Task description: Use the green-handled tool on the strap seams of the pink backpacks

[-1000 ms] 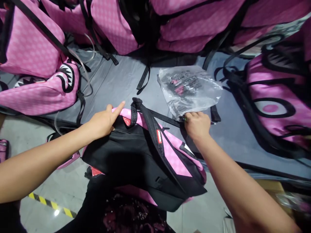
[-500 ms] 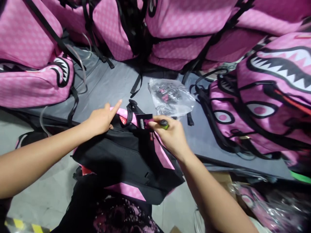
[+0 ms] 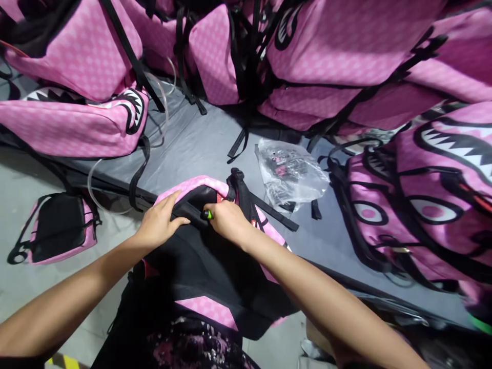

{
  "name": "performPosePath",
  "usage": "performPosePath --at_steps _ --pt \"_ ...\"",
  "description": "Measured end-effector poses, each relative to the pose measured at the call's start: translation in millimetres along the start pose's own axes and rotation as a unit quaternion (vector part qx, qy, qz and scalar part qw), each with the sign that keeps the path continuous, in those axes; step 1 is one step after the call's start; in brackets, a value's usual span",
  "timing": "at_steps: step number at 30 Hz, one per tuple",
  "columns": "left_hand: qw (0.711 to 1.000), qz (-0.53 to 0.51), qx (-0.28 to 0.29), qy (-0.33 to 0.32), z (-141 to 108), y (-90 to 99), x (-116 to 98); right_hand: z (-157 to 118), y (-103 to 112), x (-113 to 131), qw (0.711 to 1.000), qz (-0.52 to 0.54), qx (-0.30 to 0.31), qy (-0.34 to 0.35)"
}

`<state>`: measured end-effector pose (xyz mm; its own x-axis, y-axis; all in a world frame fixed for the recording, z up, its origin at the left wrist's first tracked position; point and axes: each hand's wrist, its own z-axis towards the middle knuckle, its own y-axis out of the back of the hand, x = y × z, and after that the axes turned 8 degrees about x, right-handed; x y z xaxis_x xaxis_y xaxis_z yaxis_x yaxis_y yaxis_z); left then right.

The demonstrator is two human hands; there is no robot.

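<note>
A black-and-pink backpack [image 3: 196, 256] lies in front of me, partly over my lap and against the table edge, its black back panel up. My left hand [image 3: 158, 221] grips the bag's upper rim, fingers along the pink edge and thumb apart over the black fabric. My right hand [image 3: 229, 221] is closed round a small green-and-black tool [image 3: 207, 214], whose end pokes out by the thumb; its full shape is hidden. That hand rests at the bag's top, beside the black straps [image 3: 243, 193]. A clear plastic bag [image 3: 292, 174] with small black and pink pieces lies beyond it.
Pink backpacks [image 3: 307, 51] are piled along the far side of the grey table [image 3: 184, 133]. Shark-face backpacks [image 3: 423, 205] stand at the right, and another pink bag [image 3: 96, 125] lies at the left. A small black-and-pink bag [image 3: 59, 220] is on the floor.
My right hand has moved left and down along the bag's top. The black tag it held is no longer visible. My left hand has gone from pointing to gripping the rim. The view has shifted left.
</note>
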<state>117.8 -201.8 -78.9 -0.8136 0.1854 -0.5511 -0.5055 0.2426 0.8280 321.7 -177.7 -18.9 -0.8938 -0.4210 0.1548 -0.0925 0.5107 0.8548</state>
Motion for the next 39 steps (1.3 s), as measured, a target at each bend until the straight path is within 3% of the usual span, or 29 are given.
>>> performPosePath --at_steps 8,14,18,23,26,30,33,39 --pt "0.999 0.021 -0.042 -0.010 2 -15.6 7 12 -6 12 0.999 -0.051 0.018 -0.002" --pt "0.998 -0.061 -0.009 -0.018 -2 -7.3 21 2 8 18 0.999 -0.030 -0.004 0.013" --pt "0.999 -0.044 0.006 -0.004 -2 -8.1 31 16 14 28 0.998 0.020 -0.035 0.040" --pt "1.000 -0.012 0.009 0.000 7 -20.8 43 43 11 13 0.993 0.071 -0.053 0.072" --pt "1.000 0.009 -0.010 -0.005 8 -27.2 47 45 9 6 0.980 0.169 -0.054 0.090" --pt "0.998 0.041 -0.030 -0.024 7 -26.1 41 41 8 4 0.944 0.305 -0.058 0.113" --pt "0.998 0.039 -0.011 -0.041 4 -19.5 31 38 3 3 0.933 0.331 -0.069 0.124" --pt "0.997 0.034 -0.052 -0.055 2 -17.5 23 43 -7 -4 0.917 0.370 -0.045 0.142"
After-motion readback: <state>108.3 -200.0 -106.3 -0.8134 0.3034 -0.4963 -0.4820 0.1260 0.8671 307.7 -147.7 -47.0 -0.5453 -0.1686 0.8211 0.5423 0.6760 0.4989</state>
